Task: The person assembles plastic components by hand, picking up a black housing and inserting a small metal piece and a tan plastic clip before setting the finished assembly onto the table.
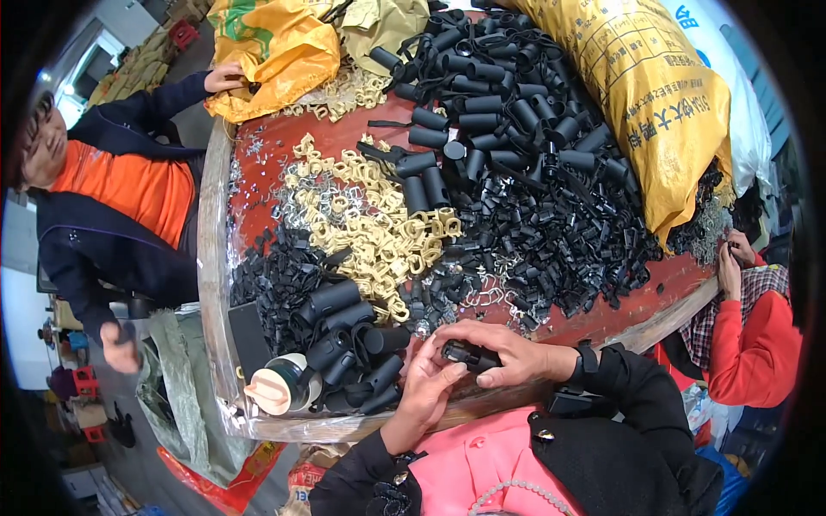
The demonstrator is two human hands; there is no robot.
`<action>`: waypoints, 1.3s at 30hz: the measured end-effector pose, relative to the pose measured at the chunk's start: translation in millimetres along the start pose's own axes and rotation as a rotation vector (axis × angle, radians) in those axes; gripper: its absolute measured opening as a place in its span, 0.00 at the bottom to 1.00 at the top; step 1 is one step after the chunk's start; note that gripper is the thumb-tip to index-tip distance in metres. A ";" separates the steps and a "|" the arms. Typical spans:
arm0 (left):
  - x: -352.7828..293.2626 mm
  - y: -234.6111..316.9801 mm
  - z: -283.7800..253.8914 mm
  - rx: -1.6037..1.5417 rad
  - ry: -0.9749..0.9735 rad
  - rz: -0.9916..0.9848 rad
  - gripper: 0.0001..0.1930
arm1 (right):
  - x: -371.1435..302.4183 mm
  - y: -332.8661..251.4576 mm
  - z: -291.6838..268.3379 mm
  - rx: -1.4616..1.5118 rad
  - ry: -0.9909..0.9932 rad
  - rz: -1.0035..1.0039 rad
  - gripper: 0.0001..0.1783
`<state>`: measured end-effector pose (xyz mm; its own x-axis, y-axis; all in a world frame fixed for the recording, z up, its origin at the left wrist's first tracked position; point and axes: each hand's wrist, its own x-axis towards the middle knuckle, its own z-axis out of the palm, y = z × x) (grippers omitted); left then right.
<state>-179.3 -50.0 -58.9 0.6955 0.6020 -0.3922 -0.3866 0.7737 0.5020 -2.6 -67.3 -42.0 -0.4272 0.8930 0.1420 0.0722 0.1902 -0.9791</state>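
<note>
Close in front of me at the table's near edge, a short black plastic piece point(469, 354) is held between both hands. My right hand point(520, 354) has its fingers closed over the far side and its thumb along the near side. My left hand point(425, 383) grips its left end with thumb and fingers. Just left of my hands lie several black cylindrical tubes point(331, 301) with straps. Beyond my hands spread a pile of small black plastic parts point(551, 236), a heap of cream-coloured plastic rings point(379, 232) and loose metal wire clips point(489, 297).
A jar with a cream lid point(268, 391) stands at the table's near left corner. Many black tubes point(482, 103) lie at the far side, beside a large yellow sack point(654, 103). A co-worker point(129, 189) stands left, touching an orange bag point(275, 60); another person's red sleeve point(757, 353) is right.
</note>
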 end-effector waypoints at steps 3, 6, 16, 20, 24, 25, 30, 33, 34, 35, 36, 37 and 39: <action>0.2 1.3 1.3 -0.008 0.008 -0.005 0.29 | 3.0 0.4 1.8 0.079 0.070 -0.049 0.39; -0.2 -0.8 1.2 -0.016 0.024 -0.006 0.28 | 0.8 2.9 4.8 0.151 0.135 -0.029 0.37; -0.5 -6.6 6.7 -0.030 0.033 0.033 0.24 | -5.5 3.0 12.2 0.345 0.264 0.014 0.34; -2.1 -9.2 7.3 -0.111 0.077 -0.007 0.28 | -8.9 0.3 13.0 0.339 0.273 0.047 0.32; -4.3 -6.9 14.0 -0.164 0.059 0.004 0.26 | -5.3 -5.6 16.7 0.395 0.262 0.052 0.28; -5.1 -5.1 16.8 -0.165 0.058 0.006 0.26 | -1.1 -7.9 18.6 0.314 0.267 0.047 0.26; -21.3 24.6 20.0 0.256 0.097 0.296 0.23 | 12.9 -23.6 8.5 -0.124 0.316 -0.115 0.23; -47.0 71.2 19.9 1.133 0.236 0.757 0.19 | 15.8 -24.9 -24.0 -0.517 0.405 -0.127 0.21; -53.8 82.1 23.0 1.131 0.243 0.753 0.19 | 14.1 -24.5 -39.0 -0.772 0.476 -0.068 0.19; -59.9 91.4 25.4 1.426 0.360 0.849 0.19 | 14.0 -24.6 -52.6 -0.812 0.506 -0.023 0.18; -59.6 96.7 26.3 1.717 0.461 0.938 0.19 | 9.3 -26.7 -67.5 -0.864 0.547 0.031 0.17; -54.2 98.3 23.5 1.709 0.456 0.936 0.19 | 3.4 -26.7 -81.3 -0.914 0.594 0.042 0.16; -39.3 97.8 13.5 2.075 0.515 0.806 0.20 | -3.8 -24.2 -103.8 -0.958 0.637 0.057 0.15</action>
<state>-236.3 -0.7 16.0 0.4775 0.8249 0.3026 0.7664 -0.5595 0.3156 90.9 -33.0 -3.8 0.1124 0.9024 0.4159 0.8483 0.1308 -0.5131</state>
